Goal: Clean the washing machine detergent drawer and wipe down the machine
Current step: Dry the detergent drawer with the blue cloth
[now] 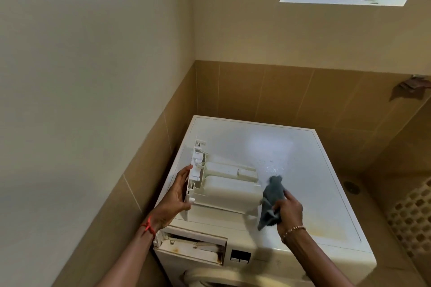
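Observation:
The white detergent drawer (224, 184) is out of the machine and lies upside down on the washing machine's top (314, 177). My left hand (177, 196) grips the drawer's front panel at its left end. My right hand (289, 209) holds a crumpled grey cloth (271, 200) just right of the drawer's far end, over the machine top. Below my left wrist gapes the drawer slot (193, 246), stained with rust-coloured grime. Wet spots glisten on the top behind the cloth.
The machine stands in a corner with tan tiled walls (256, 91) to the left and behind. A yellowish stain (324, 232) marks the top near its front right. A brown rag (410, 87) hangs on the wall at right. A floor drain (351, 187) lies to the right below.

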